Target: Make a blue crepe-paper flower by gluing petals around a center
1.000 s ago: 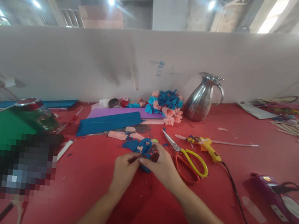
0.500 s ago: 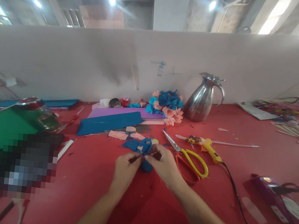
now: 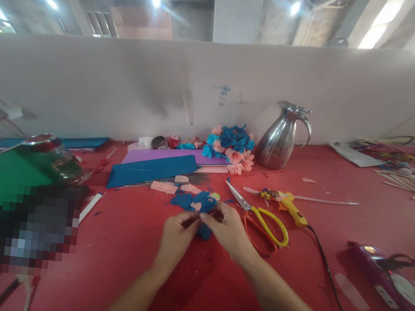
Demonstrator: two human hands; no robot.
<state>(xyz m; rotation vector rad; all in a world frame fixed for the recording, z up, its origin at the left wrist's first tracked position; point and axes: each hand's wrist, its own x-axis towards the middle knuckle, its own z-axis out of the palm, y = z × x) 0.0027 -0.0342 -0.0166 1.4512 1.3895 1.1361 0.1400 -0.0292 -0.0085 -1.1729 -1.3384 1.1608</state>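
Both hands meet over the red tabletop, thumbs and fingers pinched together at the base of a blue paper flower [image 3: 208, 201]. My left hand [image 3: 180, 230] is closed at its lower left side. From the right, my right hand [image 3: 229, 228] closes on the same base, its fingers partly hiding it. Cut blue paper pieces [image 3: 183, 201] lie just beyond, and another blue paper piece [image 3: 205, 231] shows below the fingertips. Pink paper pieces [image 3: 164, 187] are scattered farther left. Scissors [image 3: 260, 216] with yellow and orange handles rest open to the right of my right hand.
A yellow glue gun [image 3: 289, 207] trails its black cord toward a purple power strip [image 3: 378, 270]. Behind stand a bunch of paper flowers [image 3: 233, 146] and a steel jug [image 3: 278, 141]. Blue paper [image 3: 153, 170], a glass jar [image 3: 59, 158] and a green sheet [image 3: 10, 180] lie left.
The blue flower has tipped lower and away from me between the fingers. My hands have shifted very slightly right, still pinching its base. Nothing else has visibly moved.
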